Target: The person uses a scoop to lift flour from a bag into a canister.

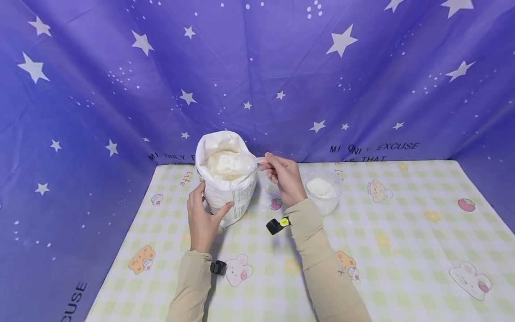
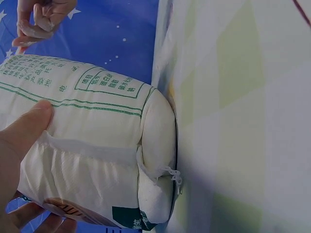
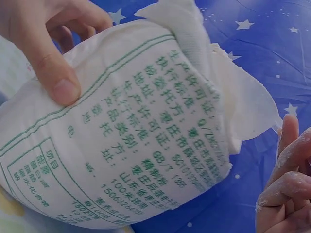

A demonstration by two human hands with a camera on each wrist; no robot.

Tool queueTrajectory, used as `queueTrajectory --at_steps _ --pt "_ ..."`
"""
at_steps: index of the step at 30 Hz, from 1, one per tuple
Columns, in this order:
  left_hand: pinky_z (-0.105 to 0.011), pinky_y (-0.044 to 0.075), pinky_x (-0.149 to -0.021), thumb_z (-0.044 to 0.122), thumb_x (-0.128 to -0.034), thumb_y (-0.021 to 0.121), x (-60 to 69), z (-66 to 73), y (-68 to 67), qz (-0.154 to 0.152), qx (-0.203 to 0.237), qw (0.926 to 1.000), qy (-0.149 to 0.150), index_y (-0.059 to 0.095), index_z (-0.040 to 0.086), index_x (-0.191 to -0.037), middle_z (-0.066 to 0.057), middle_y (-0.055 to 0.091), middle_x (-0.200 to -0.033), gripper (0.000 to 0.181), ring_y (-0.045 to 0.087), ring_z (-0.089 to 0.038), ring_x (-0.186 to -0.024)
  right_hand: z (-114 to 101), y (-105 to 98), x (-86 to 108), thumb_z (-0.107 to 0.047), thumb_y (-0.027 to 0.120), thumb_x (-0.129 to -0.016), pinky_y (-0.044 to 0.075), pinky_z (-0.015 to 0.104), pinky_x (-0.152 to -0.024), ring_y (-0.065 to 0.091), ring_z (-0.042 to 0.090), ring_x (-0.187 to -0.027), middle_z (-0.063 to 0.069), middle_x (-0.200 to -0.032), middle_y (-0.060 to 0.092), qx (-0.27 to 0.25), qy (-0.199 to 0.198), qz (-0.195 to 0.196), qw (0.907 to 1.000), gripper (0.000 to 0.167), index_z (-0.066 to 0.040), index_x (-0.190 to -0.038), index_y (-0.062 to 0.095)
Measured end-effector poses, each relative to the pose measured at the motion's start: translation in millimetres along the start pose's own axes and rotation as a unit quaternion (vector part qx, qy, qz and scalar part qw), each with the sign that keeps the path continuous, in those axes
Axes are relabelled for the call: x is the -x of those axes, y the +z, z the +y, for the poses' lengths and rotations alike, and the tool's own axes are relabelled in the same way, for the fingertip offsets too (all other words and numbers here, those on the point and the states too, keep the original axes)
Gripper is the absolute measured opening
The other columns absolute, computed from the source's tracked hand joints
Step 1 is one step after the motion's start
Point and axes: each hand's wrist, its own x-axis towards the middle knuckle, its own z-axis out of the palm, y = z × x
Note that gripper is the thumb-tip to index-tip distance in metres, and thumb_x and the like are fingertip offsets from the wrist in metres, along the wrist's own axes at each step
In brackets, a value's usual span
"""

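A white bag (image 1: pixel 241 197) with green print stands upright, its mouth open and white powder like flour (image 1: pixel 227 164) inside. My left hand (image 1: pixel 202 219) grips the bag's near left side, thumb on the printed front and fingers round the other side. At the bag's right rim, my right hand (image 1: pixel 287 179) pinches the thin handle of a pale scoop (image 3: pixel 257 109). The scoop's translucent head shows at the bag's mouth in the right wrist view; the bag hides part of it. White powder coats the right fingers (image 3: pixel 286 189).
Right of the bag, a clear round tub (image 1: pixel 327 206) holds white powder, close beside the right forearm. A checked cartoon cloth (image 1: pixel 406 250) covers the table. Behind it hangs a blue curtain (image 1: pixel 257 76) with stars, close to the bag.
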Motion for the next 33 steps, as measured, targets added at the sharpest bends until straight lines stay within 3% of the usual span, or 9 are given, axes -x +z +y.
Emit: queueTrajectory --at_steps 8,16,22,33 --pt "-0.043 0.048 -0.107 0.029 -0.0708 0.090 0.4 -0.5 1.1 0.001 0.000 1.0000 -0.002 0.043 0.005 -0.144 -0.016 0.049 -0.136 0.091 0.046 -0.031 -0.124 -12 -10 8.6 -0.023 0.062 -0.099 0.027 0.010 -0.038 0.046 0.003 -0.052 -0.002 -0.071 0.068 -0.021 0.002 -0.001 0.9998 0.022 -0.009 -0.089 0.075" --pt "-0.043 0.047 -0.109 0.027 -0.0706 0.091 1.5 0.3 1.2 0.002 0.003 0.9999 0.009 0.043 0.004 -0.143 -0.017 0.047 -0.139 0.089 0.044 -0.031 -0.128 -18 -27 16.7 -0.023 0.061 -0.099 0.029 0.010 -0.039 0.047 0.003 -0.053 -0.001 -0.072 0.068 -0.042 0.007 0.004 0.9991 0.023 -0.009 -0.087 0.075" --pt "-0.040 0.047 -0.109 0.030 -0.0730 0.089 4.8 -0.7 -1.0 -0.005 0.001 1.0000 -0.005 0.042 0.005 -0.144 -0.015 0.048 -0.136 0.088 0.045 -0.030 -0.126 -21 -43 25.9 -0.024 0.062 -0.099 0.030 0.010 -0.038 0.048 0.004 -0.055 -0.001 -0.074 0.067 -0.057 0.016 0.022 0.9980 0.023 -0.008 -0.088 0.075" --pt "-0.045 0.047 -0.109 0.027 -0.0711 0.090 2.3 1.5 0.7 -0.004 0.010 0.9999 -0.009 0.044 0.005 -0.142 -0.015 0.049 -0.134 0.088 0.045 -0.030 -0.125 -34 -67 37.4 -0.021 0.060 -0.100 0.028 0.011 -0.036 0.046 0.003 -0.051 -0.001 -0.070 0.067 -0.094 -0.018 0.038 0.9947 0.027 -0.009 -0.082 0.075"
